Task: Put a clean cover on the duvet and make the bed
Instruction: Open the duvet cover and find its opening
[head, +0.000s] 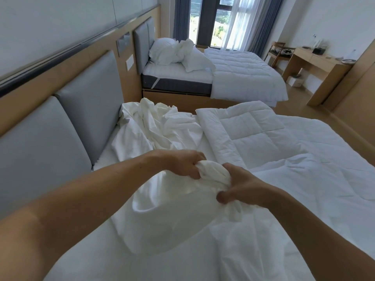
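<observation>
A white duvet cover (172, 209) lies bunched on the near bed, its gathered edge lifted between both hands. My left hand (182, 163) grips the bunched cloth from the left, fingers curled round it. My right hand (241, 189) grips the same bunch from the right, thumb underneath. The bare quilted duvet (253, 136) lies spread over the right half of the bed, its near corner folded back. More crumpled white cloth (154, 126) is heaped near the grey headboard (67, 128).
A second bed (233, 78) stands beyond, with pillows (170, 51) piled at its head and a quilted duvet on it. A narrow floor gap separates the beds. A wooden desk (316, 67) and a chair (277, 51) stand at the far right by the window.
</observation>
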Demonstrator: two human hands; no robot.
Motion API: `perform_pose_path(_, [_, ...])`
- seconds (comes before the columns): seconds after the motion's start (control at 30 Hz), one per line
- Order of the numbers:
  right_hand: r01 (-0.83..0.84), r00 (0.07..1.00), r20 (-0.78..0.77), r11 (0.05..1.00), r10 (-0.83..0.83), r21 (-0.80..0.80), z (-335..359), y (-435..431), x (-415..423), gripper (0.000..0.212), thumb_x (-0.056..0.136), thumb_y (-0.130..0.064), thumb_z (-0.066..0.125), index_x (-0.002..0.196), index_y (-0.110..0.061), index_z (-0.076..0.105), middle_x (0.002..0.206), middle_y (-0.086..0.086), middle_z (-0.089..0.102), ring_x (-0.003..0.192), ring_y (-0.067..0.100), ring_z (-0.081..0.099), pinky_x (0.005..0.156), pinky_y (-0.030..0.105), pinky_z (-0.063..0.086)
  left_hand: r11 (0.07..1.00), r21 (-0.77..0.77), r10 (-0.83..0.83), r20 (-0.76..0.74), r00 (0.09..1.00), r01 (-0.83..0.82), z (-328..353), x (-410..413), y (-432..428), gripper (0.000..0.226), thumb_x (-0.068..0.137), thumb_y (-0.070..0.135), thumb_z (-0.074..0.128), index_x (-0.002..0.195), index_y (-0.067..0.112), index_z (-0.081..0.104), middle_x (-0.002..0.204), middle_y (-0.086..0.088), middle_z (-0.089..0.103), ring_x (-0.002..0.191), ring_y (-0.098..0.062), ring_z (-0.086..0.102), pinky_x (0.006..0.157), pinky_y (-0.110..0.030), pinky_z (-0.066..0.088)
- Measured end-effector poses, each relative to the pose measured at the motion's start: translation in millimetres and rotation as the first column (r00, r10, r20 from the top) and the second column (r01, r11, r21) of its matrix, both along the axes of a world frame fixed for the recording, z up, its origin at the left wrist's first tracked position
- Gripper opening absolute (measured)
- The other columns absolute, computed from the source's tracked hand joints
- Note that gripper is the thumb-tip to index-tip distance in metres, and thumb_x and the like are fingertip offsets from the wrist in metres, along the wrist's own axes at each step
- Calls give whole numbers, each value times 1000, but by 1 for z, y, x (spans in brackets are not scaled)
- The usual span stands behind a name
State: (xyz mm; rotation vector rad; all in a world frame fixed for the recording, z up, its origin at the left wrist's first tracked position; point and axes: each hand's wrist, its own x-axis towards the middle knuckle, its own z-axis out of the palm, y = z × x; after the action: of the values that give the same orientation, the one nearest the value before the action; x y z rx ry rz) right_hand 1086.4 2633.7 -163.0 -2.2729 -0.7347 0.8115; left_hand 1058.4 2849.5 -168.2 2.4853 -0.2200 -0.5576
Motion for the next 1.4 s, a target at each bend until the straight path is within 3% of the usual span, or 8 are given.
perform_pose_path(0.07, [22, 1000, -13, 1000, -22, 13, 4, 1, 3, 57, 58, -17, 83, 106, -29, 55, 102, 3, 63, 91, 24, 66, 72, 45, 60, 978, -209, -63, -256, 965, 8, 10, -9, -3, 52, 69, 15, 78, 118, 17, 60, 111, -5, 67, 100, -22, 66, 80, -31, 56])
perform_pose_path(0.17, [24, 1000, -19, 999, -24, 34, 9, 7, 8, 58, 53, -22, 83, 105, -28, 56, 102, 5, 65, 91, 27, 68, 74, 52, 60, 886, -463, -141, -217, 966, 25, 13, -18, -16, 44, 79, 0, 78, 115, 16, 59, 108, -7, 66, 99, -18, 65, 85, -34, 56])
perform_pose_path(0.37, [-41, 992, -119, 998, 35, -47, 3, 8, 9, 58, 54, -23, 88, 106, -22, 63, 102, 6, 71, 92, 23, 71, 81, 46, 61, 989, -148, -5, -208, 978, -26, 4, -4, -10, 35, 71, 36, 87, 101, 22, 76, 97, 3, 77, 94, -17, 72, 94, -42, 57])
perform_pose_path(0.63, [-41, 945, -326, 999, 39, -1, 2, 4, 11, 49, 61, -11, 90, 106, -14, 72, 104, 11, 75, 95, 30, 73, 89, 50, 58, 915, -387, -38, -369, 929, -116, 4, 0, -9, 31, 76, 14, 75, 106, 14, 69, 108, -11, 73, 101, -29, 70, 97, -46, 54])
perform_pose_path(0.93, [-68, 949, -315, 989, 22, -134, 1, 10, 21, 36, 64, -13, 86, 98, -12, 74, 95, 9, 76, 88, 27, 74, 84, 44, 61, 963, -248, -5, -416, 910, -108, 1, 6, -8, 31, 80, 16, 80, 109, 14, 69, 108, -9, 74, 101, -29, 71, 91, -45, 58])
perform_pose_path(1.1, [-88, 956, -292, 982, 36, -168, -10, 16, 22, 35, 62, -14, 81, 96, -9, 74, 97, 14, 75, 89, 31, 73, 83, 47, 61, 1000, 14, -17, -424, 906, 25, 3, 10, -10, 28, 75, 20, 83, 100, 16, 72, 97, -4, 75, 87, -20, 72, 81, -36, 61])
perform_pose_path(1.27, [-99, 940, -336, 989, 58, -107, -17, 11, 34, 43, 59, -15, 82, 101, -10, 73, 102, 17, 74, 94, 35, 72, 85, 52, 59, 980, -161, 27, -464, 885, -114, -7, 11, -1, 22, 76, 4, 70, 96, 13, 69, 93, -8, 72, 86, -27, 70, 89, -53, 57])
perform_pose_path(1.4, [-44, 930, -363, 998, 61, 53, -26, 4, 44, 45, 70, -2, 82, 111, -16, 70, 107, 13, 73, 98, 31, 71, 84, 46, 60, 928, -260, 134, -434, 891, -266, -13, 15, -4, 35, 64, 17, 71, 97, 7, 68, 92, -11, 70, 83, -27, 69, 84, -47, 58])
